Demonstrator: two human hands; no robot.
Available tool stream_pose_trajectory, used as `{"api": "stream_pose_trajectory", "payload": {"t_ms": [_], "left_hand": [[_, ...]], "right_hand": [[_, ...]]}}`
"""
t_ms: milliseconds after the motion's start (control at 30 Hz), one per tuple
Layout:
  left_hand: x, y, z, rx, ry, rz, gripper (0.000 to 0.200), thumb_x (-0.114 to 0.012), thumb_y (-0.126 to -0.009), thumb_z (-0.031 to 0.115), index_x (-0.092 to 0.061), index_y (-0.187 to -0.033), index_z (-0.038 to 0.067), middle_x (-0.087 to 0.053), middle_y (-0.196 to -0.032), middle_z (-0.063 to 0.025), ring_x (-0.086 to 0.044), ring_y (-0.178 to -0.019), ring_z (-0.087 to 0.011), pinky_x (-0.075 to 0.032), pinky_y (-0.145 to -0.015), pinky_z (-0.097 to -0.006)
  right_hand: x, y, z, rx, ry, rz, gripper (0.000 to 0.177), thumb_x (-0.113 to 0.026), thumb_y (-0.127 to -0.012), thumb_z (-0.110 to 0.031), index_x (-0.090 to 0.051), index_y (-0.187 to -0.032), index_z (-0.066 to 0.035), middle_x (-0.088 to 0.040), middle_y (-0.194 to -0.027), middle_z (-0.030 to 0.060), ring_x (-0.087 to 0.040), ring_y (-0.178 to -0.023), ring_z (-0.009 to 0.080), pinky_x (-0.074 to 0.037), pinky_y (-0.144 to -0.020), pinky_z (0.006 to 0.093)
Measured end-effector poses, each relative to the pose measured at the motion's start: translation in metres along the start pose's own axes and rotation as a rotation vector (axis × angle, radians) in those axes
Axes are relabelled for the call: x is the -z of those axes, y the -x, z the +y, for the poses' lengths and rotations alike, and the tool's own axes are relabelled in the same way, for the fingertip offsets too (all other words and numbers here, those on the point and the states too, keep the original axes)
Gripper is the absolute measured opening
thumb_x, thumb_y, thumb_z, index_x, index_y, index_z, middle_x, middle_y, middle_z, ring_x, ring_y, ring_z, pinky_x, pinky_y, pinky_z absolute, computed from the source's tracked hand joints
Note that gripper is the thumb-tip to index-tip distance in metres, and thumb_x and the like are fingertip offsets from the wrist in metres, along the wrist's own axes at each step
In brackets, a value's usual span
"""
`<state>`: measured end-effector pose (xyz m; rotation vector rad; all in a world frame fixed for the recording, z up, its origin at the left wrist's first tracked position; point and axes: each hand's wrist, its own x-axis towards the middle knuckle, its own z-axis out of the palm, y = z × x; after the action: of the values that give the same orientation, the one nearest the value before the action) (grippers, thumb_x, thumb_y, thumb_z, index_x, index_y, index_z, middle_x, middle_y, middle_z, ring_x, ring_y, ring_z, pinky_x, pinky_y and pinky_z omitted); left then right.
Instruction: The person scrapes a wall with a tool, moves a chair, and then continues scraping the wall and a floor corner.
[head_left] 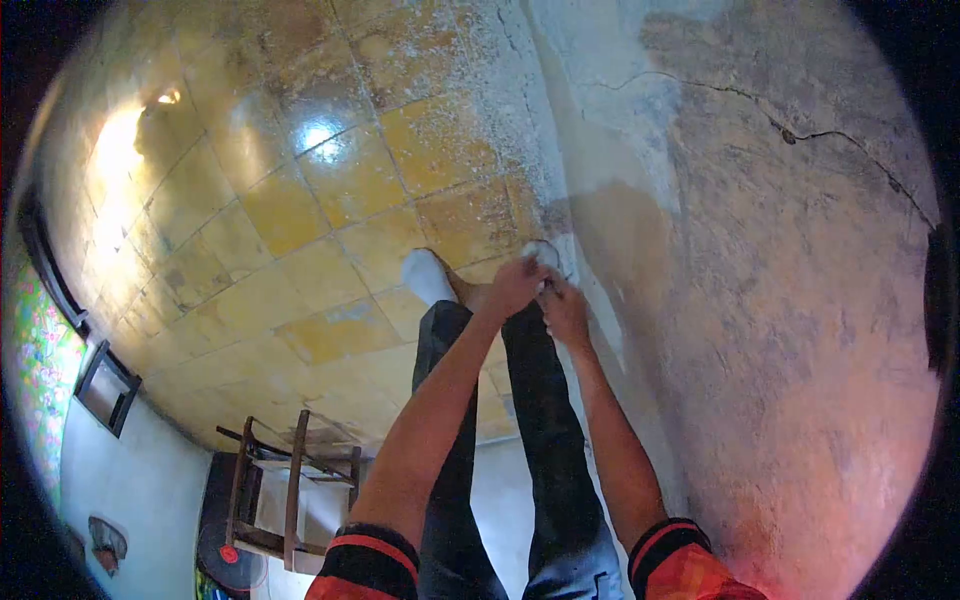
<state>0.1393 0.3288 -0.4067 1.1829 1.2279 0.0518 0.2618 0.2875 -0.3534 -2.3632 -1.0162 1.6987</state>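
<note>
Both hands meet in front of me, above my right foot. My left hand [516, 284] has its fingers curled, touching or nearly touching my right hand [566, 312], whose fingers are also bent inward. Something small may sit between the fingertips, but it is too small to make out. Below them are my legs in dark trousers [540, 390]. A white sock [426, 274] covers my left foot, and a second white sock [542, 254] shows on the right foot, partly hidden by the hands.
Yellow floor tiles [290, 200], worn and whitish near the wall, spread ahead and left. Close on my right rises a stained wall [760, 260] with a long crack. A wooden stool-like frame [296, 480] stands at lower left, near a floral cloth [45, 350].
</note>
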Motion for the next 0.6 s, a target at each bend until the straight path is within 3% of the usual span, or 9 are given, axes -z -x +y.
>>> {"api": "stream_pose_trajectory", "payload": {"t_ms": [67, 133, 233, 333, 367, 467, 600], "left_hand": [[0.013, 0.038, -0.028, 0.288, 0.241, -0.015, 0.044, -0.051, -0.090, 0.038, -0.060, -0.105, -0.002, -0.064, -0.082, -0.0201, -0.064, -0.074, -0.0276, -0.051, -0.068, -0.0386], [0.026, 0.066, -0.063, 0.228, 0.461, 0.024, 0.039, -0.060, -0.089, 0.033, -0.059, -0.101, -0.004, -0.064, -0.077, -0.0109, -0.061, -0.063, -0.0238, -0.049, -0.059, -0.0370], [0.068, 0.094, -0.053, 0.580, 0.667, -0.018, 0.032, -0.054, -0.093, 0.033, -0.061, -0.098, 0.002, -0.061, -0.080, -0.0049, -0.059, -0.071, -0.0160, -0.049, -0.064, -0.0334], [0.083, 0.108, -0.040, 0.562, 1.215, 0.049, 0.024, -0.054, -0.094, 0.027, -0.058, -0.103, 0.004, -0.062, -0.089, -0.0043, -0.060, -0.082, -0.0169, -0.049, -0.074, -0.0324], [0.093, 0.114, -0.039, 0.500, 1.326, -0.059, 0.026, -0.050, -0.096, 0.026, -0.055, -0.110, 0.005, -0.061, -0.100, -0.0056, -0.059, -0.091, -0.0173, -0.048, -0.082, -0.0319], [0.106, 0.121, -0.035, 0.445, 1.302, -0.016, 0.029, -0.048, -0.097, 0.027, -0.055, -0.113, 0.004, -0.062, -0.101, -0.0064, -0.060, -0.091, -0.0178, -0.048, -0.084, -0.0324], [0.127, 0.119, 0.013, 0.448, 1.324, 0.135, 0.032, -0.050, -0.096, 0.031, -0.055, -0.113, 0.004, -0.063, -0.098, -0.0055, -0.060, -0.087, -0.0154, -0.049, -0.077, -0.0299]], "right_hand": [[-0.015, 0.010, -0.001, -0.059, -0.025, -0.177, 0.044, -0.053, -0.083, -0.021, -0.053, -0.123, -0.002, -0.061, -0.104, 0.0256, -0.059, -0.089, 0.0439, -0.047, -0.082, 0.0477], [-0.039, 0.018, -0.020, -0.029, 0.014, -0.278, 0.046, -0.052, -0.081, -0.018, -0.052, -0.124, -0.003, -0.061, -0.104, 0.0261, -0.059, -0.092, 0.0432, -0.046, -0.085, 0.0473], [-0.077, 0.031, -0.045, 0.120, 0.151, -0.269, 0.047, -0.052, -0.082, -0.013, -0.049, -0.128, -0.005, -0.061, -0.107, 0.0250, -0.058, -0.103, 0.0404, -0.046, -0.089, 0.0430], [-0.098, 0.047, -0.075, 0.101, 0.089, -0.211, 0.052, -0.053, -0.076, -0.014, -0.050, -0.127, -0.002, -0.057, -0.109, 0.0301, -0.054, -0.105, 0.0429, -0.042, -0.092, 0.0472], [-0.088, 0.053, -0.097, 0.116, 0.043, -0.231, 0.057, -0.053, -0.075, -0.012, -0.047, -0.130, -0.001, -0.055, -0.114, 0.0302, -0.053, -0.108, 0.0424, -0.041, -0.095, 0.0452], [-0.090, 0.062, -0.112, 0.364, -0.173, -0.184, 0.058, -0.052, -0.075, -0.011, -0.044, -0.132, 0.001, -0.054, -0.117, 0.0295, -0.052, -0.113, 0.0406, -0.040, -0.098, 0.0420], [-0.072, 0.077, -0.134, 0.316, -0.240, -0.341, 0.060, -0.057, -0.077, -0.012, -0.042, -0.133, 0.003, -0.052, -0.123, 0.0267, -0.051, -0.117, 0.0356, -0.037, -0.101, 0.0388]]}}
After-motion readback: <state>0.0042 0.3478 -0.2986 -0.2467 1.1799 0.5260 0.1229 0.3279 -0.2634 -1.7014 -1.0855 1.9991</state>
